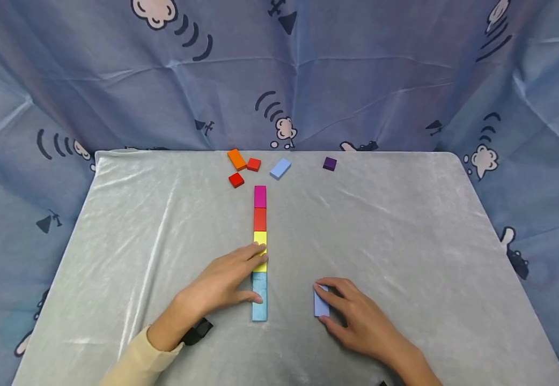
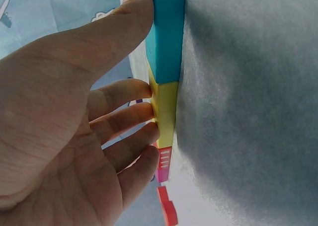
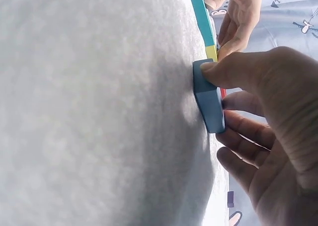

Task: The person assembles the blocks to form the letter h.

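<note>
A straight row of flat blocks lies on the cloth: a magenta block (image 1: 260, 197) at the far end, then a red block (image 1: 260, 220), a yellow part (image 1: 260, 236) and a light-blue part (image 1: 259, 313) nearest me. My left hand (image 1: 221, 281) rests on this row from the left, its fingertips touching the yellow part and its thumb the light-blue part. To the right of the row, my right hand (image 1: 359, 319) pinches a periwinkle-blue block (image 1: 322, 305) between thumb and fingers. The right wrist view shows that blue block (image 3: 211, 109) at the cloth; whether it touches cannot be told.
Loose blocks lie near the far table edge: an orange block (image 1: 236, 160), two red blocks (image 1: 236, 180), a periwinkle-blue block (image 1: 280, 169) and, farther right, a dark purple block (image 1: 330, 163). Grey cloth (image 1: 405, 230) covers the table. A blue patterned curtain (image 1: 357, 80) hangs around it.
</note>
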Demonstrator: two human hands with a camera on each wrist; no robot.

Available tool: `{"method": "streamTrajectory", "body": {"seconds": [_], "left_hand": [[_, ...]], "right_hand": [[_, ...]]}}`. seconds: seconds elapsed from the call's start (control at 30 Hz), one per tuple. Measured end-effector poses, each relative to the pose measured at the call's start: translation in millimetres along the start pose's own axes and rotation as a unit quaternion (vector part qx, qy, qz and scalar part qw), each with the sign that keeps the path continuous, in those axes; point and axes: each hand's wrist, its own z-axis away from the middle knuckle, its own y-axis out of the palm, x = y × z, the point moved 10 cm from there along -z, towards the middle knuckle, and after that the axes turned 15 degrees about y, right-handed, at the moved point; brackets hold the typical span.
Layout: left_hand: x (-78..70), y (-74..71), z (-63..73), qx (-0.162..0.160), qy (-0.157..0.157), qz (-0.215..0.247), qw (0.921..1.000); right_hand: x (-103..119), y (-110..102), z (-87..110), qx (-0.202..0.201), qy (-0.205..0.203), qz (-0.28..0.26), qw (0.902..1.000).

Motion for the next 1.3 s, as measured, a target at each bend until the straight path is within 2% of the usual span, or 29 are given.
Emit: {"method": "streamTrajectory", "body": {"seconds": [0.4, 0.83, 1.3], "left_hand": [[-0.1, 1.6, 0.6, 0.008, -0.003, -0.001, 1.0000], [0.2, 0.1, -0.8, 0.003, -0.003, 0.002, 1.0000], [-0.4, -1.0, -1.0, -0.002, 0.004, 0.000, 1.0000]], "right_hand": [[-0.6, -0.4, 2.2, -0.004, 0.007, -0.010, 0.9999], [0.2, -5.9, 1.6, -0.026, -0.022, -0.010, 0.9994], [-0.8, -4.4, 3.6, -0.018, 0.000, -0.007, 0.9998]]}}
